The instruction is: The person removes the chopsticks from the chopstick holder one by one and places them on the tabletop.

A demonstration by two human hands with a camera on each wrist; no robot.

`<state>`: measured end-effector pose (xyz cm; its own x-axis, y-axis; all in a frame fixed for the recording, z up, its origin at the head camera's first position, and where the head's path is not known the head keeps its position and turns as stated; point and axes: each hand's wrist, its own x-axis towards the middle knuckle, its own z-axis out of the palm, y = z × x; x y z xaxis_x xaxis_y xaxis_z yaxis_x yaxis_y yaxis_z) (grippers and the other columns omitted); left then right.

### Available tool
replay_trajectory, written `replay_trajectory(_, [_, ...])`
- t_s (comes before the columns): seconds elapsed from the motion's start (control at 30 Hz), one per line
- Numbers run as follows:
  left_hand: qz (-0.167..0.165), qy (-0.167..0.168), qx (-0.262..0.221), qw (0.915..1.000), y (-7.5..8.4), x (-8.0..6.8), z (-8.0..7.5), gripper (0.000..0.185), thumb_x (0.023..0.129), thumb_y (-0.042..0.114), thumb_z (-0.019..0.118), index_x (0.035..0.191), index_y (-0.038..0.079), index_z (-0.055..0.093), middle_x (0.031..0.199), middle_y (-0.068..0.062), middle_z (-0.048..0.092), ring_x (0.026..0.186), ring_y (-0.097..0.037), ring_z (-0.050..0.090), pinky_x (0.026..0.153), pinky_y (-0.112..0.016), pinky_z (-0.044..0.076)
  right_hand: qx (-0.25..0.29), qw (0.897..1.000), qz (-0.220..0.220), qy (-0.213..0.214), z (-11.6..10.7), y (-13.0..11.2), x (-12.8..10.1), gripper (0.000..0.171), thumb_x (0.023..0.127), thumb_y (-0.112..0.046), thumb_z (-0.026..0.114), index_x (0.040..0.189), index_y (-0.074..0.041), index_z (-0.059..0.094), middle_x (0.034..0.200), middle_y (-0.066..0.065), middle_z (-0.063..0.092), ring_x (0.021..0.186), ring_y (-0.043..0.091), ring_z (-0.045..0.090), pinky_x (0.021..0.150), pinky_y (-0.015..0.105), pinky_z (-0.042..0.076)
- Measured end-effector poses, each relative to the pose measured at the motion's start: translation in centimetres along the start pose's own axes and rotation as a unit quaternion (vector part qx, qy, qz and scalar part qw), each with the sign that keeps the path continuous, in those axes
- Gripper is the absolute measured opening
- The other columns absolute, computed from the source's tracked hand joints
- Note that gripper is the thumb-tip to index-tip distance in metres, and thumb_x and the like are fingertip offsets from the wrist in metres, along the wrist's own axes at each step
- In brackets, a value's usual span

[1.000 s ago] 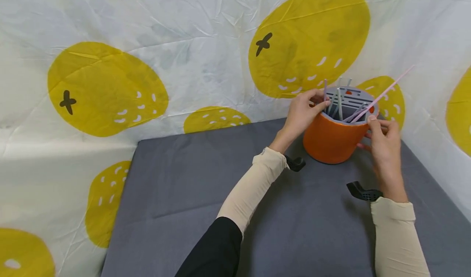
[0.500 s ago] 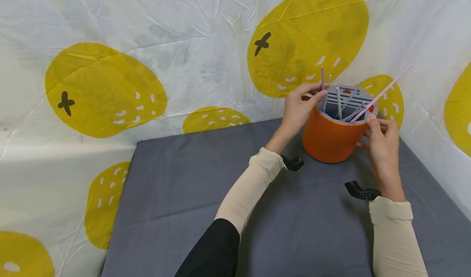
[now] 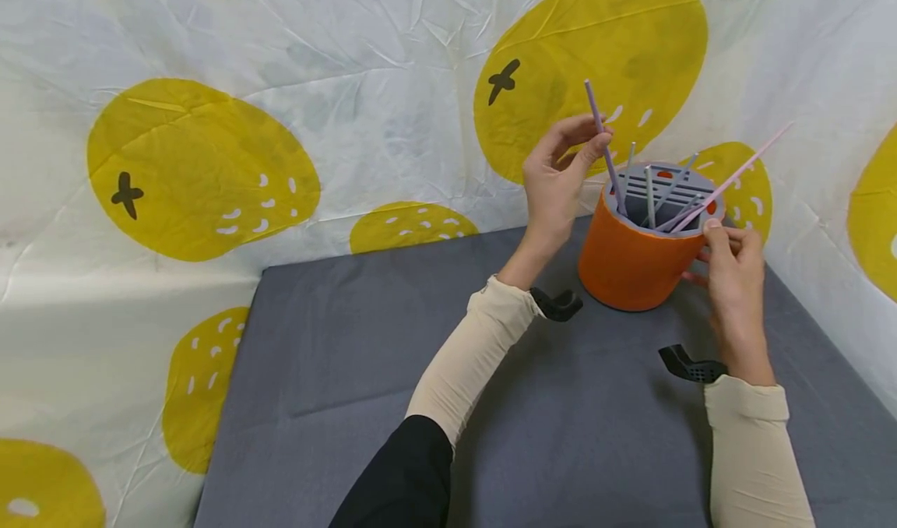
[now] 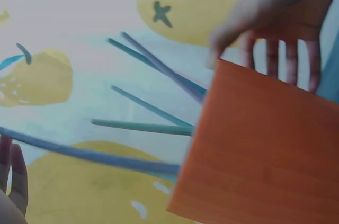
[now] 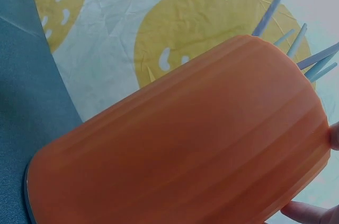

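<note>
My left hand [image 3: 557, 181] pinches a thin purple stick [image 3: 613, 168] between thumb and fingers. The stick slants, its lower end inside an orange cylindrical holder [image 3: 634, 267] that stands upright on the table. In the left wrist view, the purple stick [image 4: 95, 155] looks slightly bowed between my fingertips and the holder. My right hand [image 3: 736, 279] holds the holder's right side, thumb near the rim and fingers against the wall. Several other sticks lean inside, among them a long pink one [image 3: 743, 171] and a pale green one [image 3: 649, 193]. Their lower ends are hidden.
Grey slats [image 3: 676, 189] and small red-orange spots show in the holder's top. A dark grey cloth covers the table [image 3: 350, 357]. Behind and beside it hangs a white sheet [image 3: 392, 123] printed with yellow fruit shapes. Black wrist mounts [image 3: 557, 304] sit on both forearms.
My left hand has risen and moved slightly left from the rim, drawing the purple stick farther up and tilting it left. My right hand and the holder have stayed in place.
</note>
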<state>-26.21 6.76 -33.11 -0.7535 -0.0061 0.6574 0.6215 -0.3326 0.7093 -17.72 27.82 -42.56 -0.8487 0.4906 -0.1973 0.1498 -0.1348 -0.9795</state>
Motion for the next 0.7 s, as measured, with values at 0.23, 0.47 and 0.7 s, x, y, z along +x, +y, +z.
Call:
replay_trajectory(0.23, [0.016,0.03,-0.041,0.9986,1.9,0.7,-0.8,0.031,0.093,-0.017,0.065,0.123,-0.019,0.059,0.106,-0.043,0.063,0.084,-0.004,0.071,0.085,-0.047,0.064,0.006,1.0,-0.001,0.0,0.0,0.0,0.0,0.029,0.101,-0.05,0.065,0.116,-0.029,0.05,0.113,-0.012,0.05,0.097,0.009,0.054,0.058,0.016,0.057])
replay_trajectory(0.47, [-0.046,0.03,-0.057,0.9969,3.2,1.1,-2.3,0.03,0.097,-0.011,0.064,0.126,-0.014,0.061,0.1,-0.019,0.07,0.079,-0.009,0.071,0.079,-0.039,0.065,-0.002,1.0,0.0,-0.009,0.2,-0.4,0.2,0.031,0.1,-0.053,0.064,0.115,-0.03,0.05,0.113,-0.012,0.049,0.098,0.01,0.054,0.06,0.017,0.057])
replay_trajectory(0.7, [-0.175,0.05,-0.097,0.9785,4.2,-1.2,-4.6,0.03,0.102,-0.004,0.061,0.132,-0.008,0.059,0.096,0.008,0.071,0.076,-0.01,0.069,0.075,-0.028,0.061,-0.013,1.0,0.009,-0.011,-0.1,-0.4,-0.1,0.03,0.101,-0.052,0.063,0.115,-0.03,0.049,0.113,-0.012,0.048,0.097,0.01,0.053,0.06,0.017,0.057])
